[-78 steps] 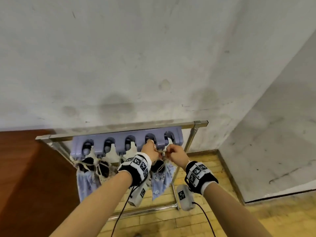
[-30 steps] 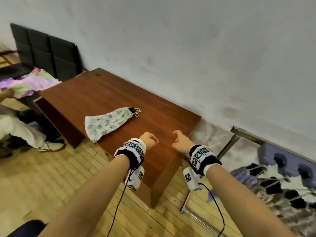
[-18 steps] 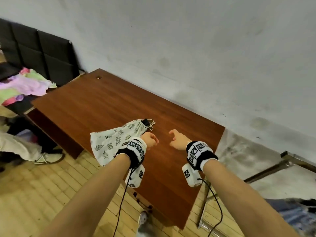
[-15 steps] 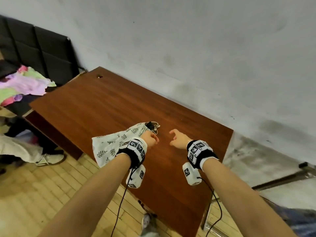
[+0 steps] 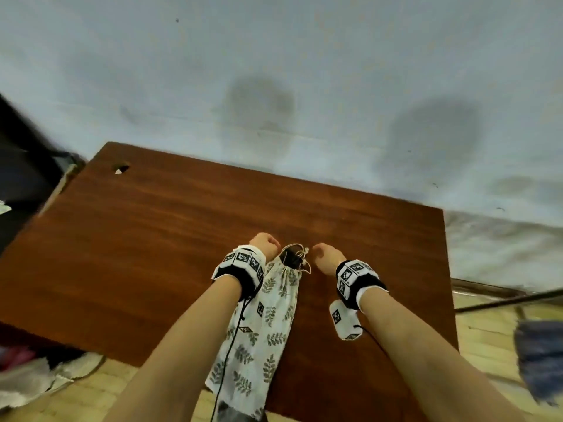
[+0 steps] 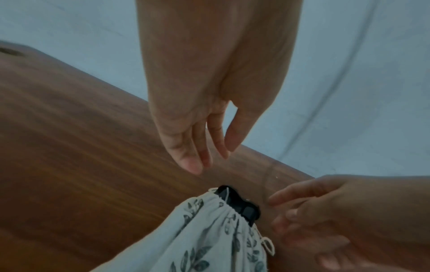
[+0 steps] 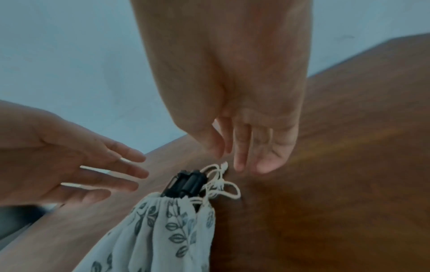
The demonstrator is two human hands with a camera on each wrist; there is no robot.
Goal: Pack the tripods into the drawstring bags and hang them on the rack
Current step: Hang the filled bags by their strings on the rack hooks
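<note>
A white leaf-print drawstring bag [image 5: 268, 324] lies on the brown table [image 5: 137, 254], its bottom end hanging over the near edge. A black tripod [image 5: 291, 258] pokes out of the gathered mouth, beside a knotted cream cord [image 7: 221, 184]. My left hand [image 5: 266, 242] hovers just left of the mouth, fingers [image 6: 197, 147] straight, holding nothing. On the other side, my right hand [image 5: 323, 254] hangs with its fingertips [image 7: 244, 162] just above the cord, not gripping it. The bag [image 7: 167, 230] and the tripod [image 6: 237, 204] show close up in both wrist views.
A grey wall [image 5: 304, 86] runs behind the table. The metal rack [image 5: 502, 296] with a blurred blue bag [image 5: 536, 354] stands at the right edge. A dark chair [image 5: 18, 166] is at far left, with cloth [image 5: 27, 379] on the wooden floor below it.
The view swung from the rack to the table. Both hands came over the leaf-print bag and now flank its mouth with fingers spread.
</note>
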